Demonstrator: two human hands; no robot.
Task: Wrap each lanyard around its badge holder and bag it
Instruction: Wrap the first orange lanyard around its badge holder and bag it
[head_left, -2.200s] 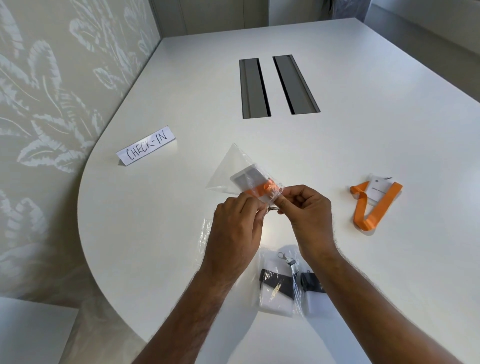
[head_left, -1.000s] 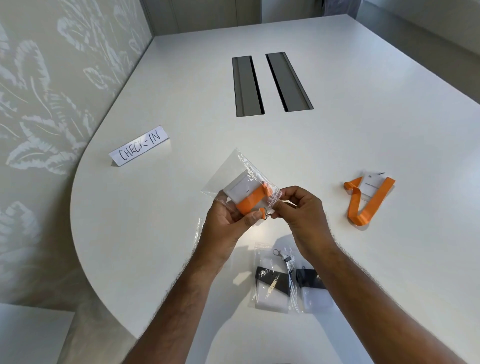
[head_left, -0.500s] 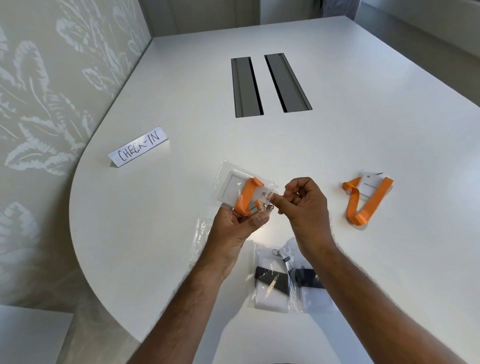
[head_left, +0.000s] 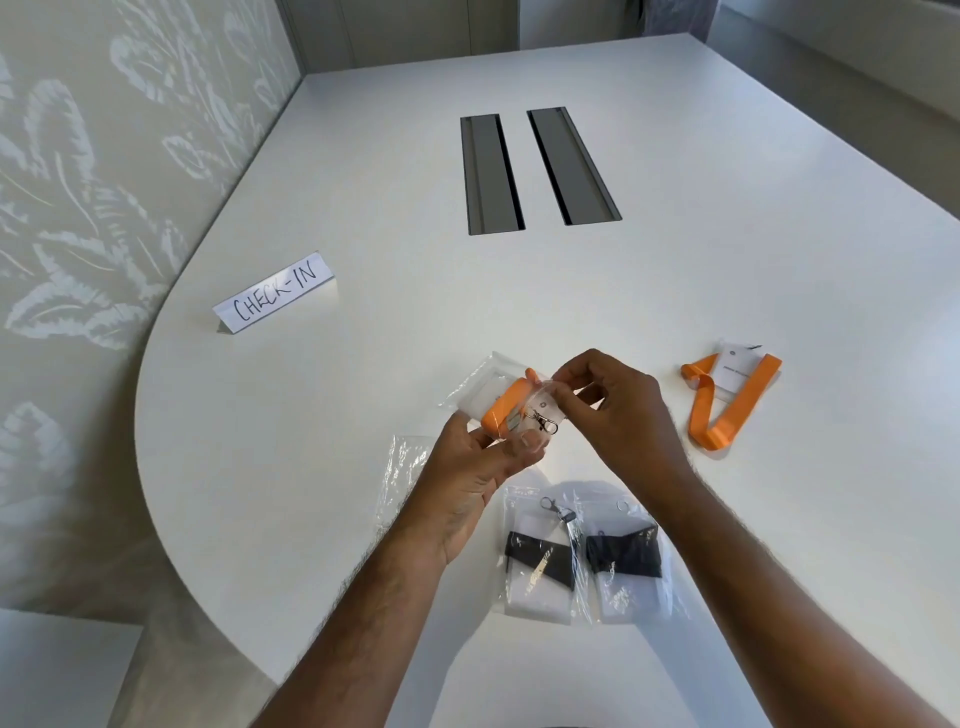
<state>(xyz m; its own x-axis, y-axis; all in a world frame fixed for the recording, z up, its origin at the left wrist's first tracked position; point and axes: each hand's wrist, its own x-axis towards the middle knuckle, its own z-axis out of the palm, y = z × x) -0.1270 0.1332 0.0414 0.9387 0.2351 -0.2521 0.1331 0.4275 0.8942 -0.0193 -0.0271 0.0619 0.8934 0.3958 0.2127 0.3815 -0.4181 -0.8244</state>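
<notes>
Reading from the left side of the bench (head_left: 311, 467) to the right:

Check-in sign (head_left: 274, 292): a folded paper card with handwritten words, standing at the far left, well apart from the work.

Empty clear bag (head_left: 402, 470): lies flat on the bench, just left of the left wrist; I judge it waits for the last set.

Left hand (head_left: 480, 470): its grip is closed on the near corner of the clear bag (head_left: 511, 402), thumb on top, holding it above the bench.

Orange lanyard (head_left: 506, 408): wrapped around its white badge holder (head_left: 480, 397) and now inside that bag; the metal clip (head_left: 543, 421) is at the bag mouth.

Right hand (head_left: 613, 402): its grip pinches the open edge of the same bag.

Two finished bags (head_left: 582, 558): near the body, each with a dark lanyard around a white holder.

Second orange lanyard (head_left: 727, 397): lies loose on the right with its badge holder (head_left: 740, 366), not yet wrapped.

Progress: two sets done, the third one is bagged and, I think, only needs closing; one set remains.

Change: half a second ago the right hand pinched lower, beside the clip; now it is higher along the mouth, and the bag is tilted more to the left.
</notes>
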